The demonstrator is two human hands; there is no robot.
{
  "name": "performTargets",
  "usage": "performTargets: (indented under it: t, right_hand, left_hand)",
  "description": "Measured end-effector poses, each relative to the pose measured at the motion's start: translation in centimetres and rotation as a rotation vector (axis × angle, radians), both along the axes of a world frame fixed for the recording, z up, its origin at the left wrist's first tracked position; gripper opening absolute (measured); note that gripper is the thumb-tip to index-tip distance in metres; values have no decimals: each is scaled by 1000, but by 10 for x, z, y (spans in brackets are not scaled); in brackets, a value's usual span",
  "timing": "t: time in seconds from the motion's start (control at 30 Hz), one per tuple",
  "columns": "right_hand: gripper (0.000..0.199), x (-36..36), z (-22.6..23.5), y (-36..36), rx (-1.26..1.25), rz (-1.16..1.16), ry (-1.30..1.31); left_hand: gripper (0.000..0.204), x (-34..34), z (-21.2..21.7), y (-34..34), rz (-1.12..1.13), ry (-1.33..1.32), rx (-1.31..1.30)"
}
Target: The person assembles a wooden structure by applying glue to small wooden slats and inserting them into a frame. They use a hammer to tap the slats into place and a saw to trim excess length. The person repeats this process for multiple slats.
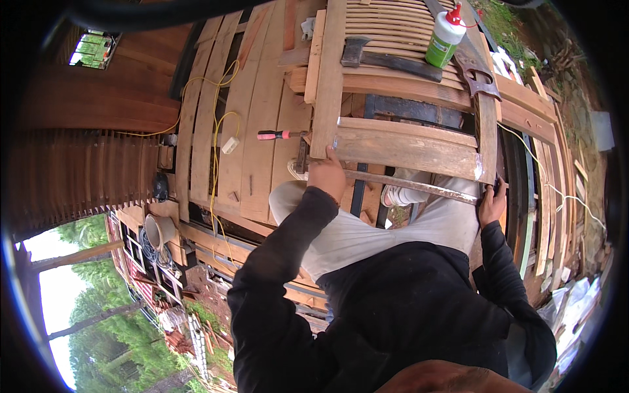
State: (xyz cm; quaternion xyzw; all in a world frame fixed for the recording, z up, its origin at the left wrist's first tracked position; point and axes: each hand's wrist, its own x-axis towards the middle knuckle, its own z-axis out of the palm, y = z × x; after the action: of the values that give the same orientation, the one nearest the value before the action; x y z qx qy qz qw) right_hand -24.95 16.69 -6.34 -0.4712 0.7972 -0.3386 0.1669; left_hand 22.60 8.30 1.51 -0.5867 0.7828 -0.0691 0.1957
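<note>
While the frame is clamped, assembly looks mid-way.
Left hand [325, 175] presses the wooden frame [406, 147]; right hand [491, 204] grips the bar clamp [419, 187]; glue bottle [444, 38] and hatchet [386, 60] idle on bench [262, 118].

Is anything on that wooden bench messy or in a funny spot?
Nothing looks spilled or broken. The glue bottle stands upright and capped on the slatted frame. The yellow cord trails loosely across the planks, the only untidy bit.

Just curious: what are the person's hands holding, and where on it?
Both grip a long metal bar clamp under the wooden frame: left hand at its left end, right hand at its right end.
</note>
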Motion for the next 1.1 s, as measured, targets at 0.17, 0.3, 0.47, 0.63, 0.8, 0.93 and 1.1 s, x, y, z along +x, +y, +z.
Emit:
performTargets:
  t: [0.17, 0.3, 0.47, 0.63, 0.8, 0.93, 1.1]
  right_hand:
    - [49, 1, 3, 0, 5, -17, -1]
    - [50, 1, -1, 1, -26, -18, 12]
    - [52, -2, -6, 1, -14, -27, -10]
    - [51, 10, 8, 3, -31, -20, -12]
    - [50, 1, 0, 6, -34, -53, -66]
    - [45, 16, 21, -1, -45, -35, -124]
    - [44, 18, 27, -1, -84, -55, -76]
  left_hand:
    - [58, -15, -2, -4, -147, -253, 38]
    - [49, -23, 1, -2, -206, -258, 42]
    - [42, -34, 18, -3, -221, -27, 112]
    - [57, -21, 26, 0, 49, 333, -110]
    - [66, -28, 10, 4, 69, 129, 27]
    - [62, -45, 32, 14, 32, 220, 179]
    - [58, -87, 44, -2, -173, 626, 84]
